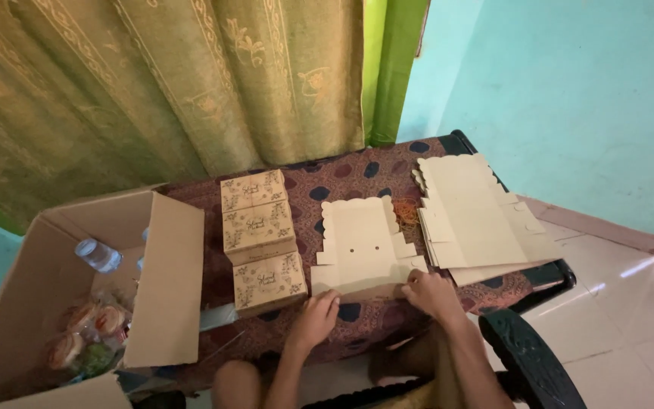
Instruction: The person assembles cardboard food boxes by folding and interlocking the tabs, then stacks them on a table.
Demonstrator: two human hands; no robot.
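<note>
Now both hands, left hand (313,316) and right hand (431,294), pinch the near edge of a flat, unfolded beige cardboard box blank (359,242) on the patterned maroon tablecloth (342,178).

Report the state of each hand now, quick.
Left hand: fingers curled on the near edge of the flat cardboard box blank; grip cannot be told.
Right hand: pinching the blank's near right corner.

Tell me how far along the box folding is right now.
Done: three folded boxes sit in a row on the patterned table. In hand: one flat box blank lies at the table's near edge, with the left hand and right hand both on its near edge; it looks unfolded so far. Left: a stack of flat blanks to the right, count unclear.
</note>
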